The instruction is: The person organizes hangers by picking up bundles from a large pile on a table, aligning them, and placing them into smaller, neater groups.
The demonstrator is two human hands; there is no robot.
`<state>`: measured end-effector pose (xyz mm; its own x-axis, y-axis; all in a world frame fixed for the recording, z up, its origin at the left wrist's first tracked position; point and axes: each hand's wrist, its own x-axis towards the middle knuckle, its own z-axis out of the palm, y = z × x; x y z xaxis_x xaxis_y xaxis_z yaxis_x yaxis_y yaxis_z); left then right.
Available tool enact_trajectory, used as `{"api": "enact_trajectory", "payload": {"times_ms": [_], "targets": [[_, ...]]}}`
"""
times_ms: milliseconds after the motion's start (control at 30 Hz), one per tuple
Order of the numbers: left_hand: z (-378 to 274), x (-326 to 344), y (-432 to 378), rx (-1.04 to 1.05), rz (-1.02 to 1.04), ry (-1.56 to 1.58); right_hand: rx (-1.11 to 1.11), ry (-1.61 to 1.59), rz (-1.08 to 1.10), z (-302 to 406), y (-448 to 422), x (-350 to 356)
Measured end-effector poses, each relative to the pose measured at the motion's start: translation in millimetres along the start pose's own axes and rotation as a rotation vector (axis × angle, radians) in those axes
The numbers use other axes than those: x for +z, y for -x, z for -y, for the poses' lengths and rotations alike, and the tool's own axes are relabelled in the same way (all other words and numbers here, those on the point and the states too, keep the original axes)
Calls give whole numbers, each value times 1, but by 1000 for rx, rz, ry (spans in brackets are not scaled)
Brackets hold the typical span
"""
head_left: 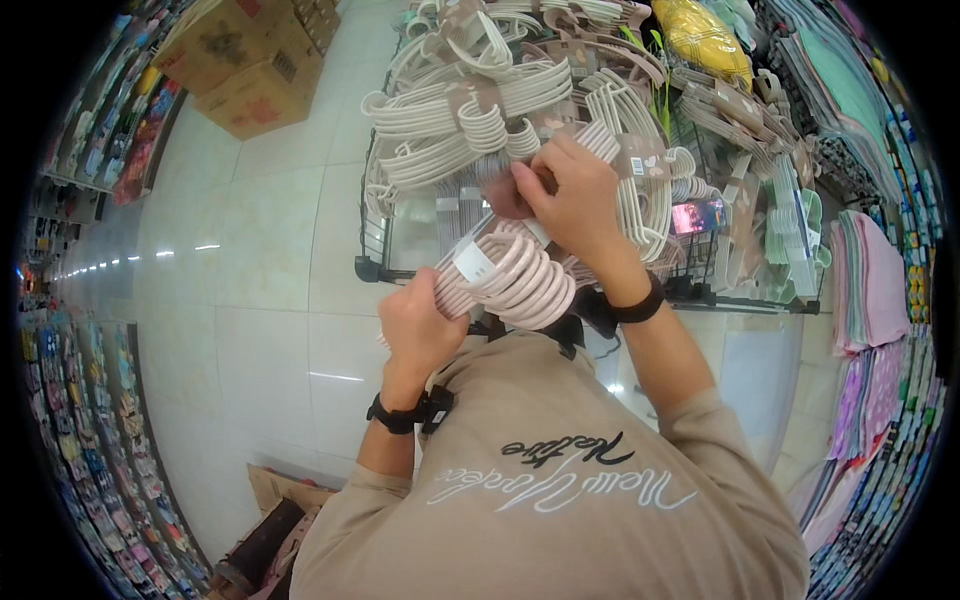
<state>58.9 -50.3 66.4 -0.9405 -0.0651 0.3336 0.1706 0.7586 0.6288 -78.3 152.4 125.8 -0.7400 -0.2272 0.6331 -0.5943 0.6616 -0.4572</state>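
A bundle of pale pink plastic clothes hangers (529, 281) is held in front of my chest, with its stacked hooks towards me. A white label (474, 262) sits by the hooks. My left hand (424, 319) is closed around one end of the bundle. Over its other side my right hand (577, 199) is curled, and striped hanger ends (598, 141) stick out beyond its knuckles. Beside the right thumb is a blurred brown card piece (504, 193). Beneath the hands, several bundles of white hangers (517, 94) in brown card sleeves lie piled on a black wire rack (382, 247).
A lit phone (699, 216) lies on the rack's right side, near green hangers (791, 225). Yellow packaged goods (701, 41) are at the back. Folded towels (870, 281) line the right. Cardboard boxes (255, 90) stand on the tiled floor (262, 247); stocked shelves (97, 442) run along the left.
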Motion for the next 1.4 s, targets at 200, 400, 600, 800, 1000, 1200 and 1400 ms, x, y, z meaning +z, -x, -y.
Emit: {"api": "enact_trajectory", "payload": {"times_ms": [200, 400, 600, 800, 1000, 1200, 1400], "targets": [[6, -2, 13, 44, -87, 55, 55, -8, -76, -25, -9, 1], [9, -14, 23, 57, -44, 38, 119, 135, -109, -75, -14, -10], [8, -23, 31, 49, -4, 87, 544, -327, -13, -122, -18, -17], [23, -8, 36, 162, -65, 98, 815, -899, 108, -95, -12, -31], [35, -10, 41, 456, -40, -26, 1036, -1400, -47, -90, -14, -35], [23, -11, 32, -335, 184, 553, 984, -1575, -108, -71, -29, -35], [14, -14, 18, -313, 130, 632, 1029, -1591, -76, -66, -31, -30]]}}
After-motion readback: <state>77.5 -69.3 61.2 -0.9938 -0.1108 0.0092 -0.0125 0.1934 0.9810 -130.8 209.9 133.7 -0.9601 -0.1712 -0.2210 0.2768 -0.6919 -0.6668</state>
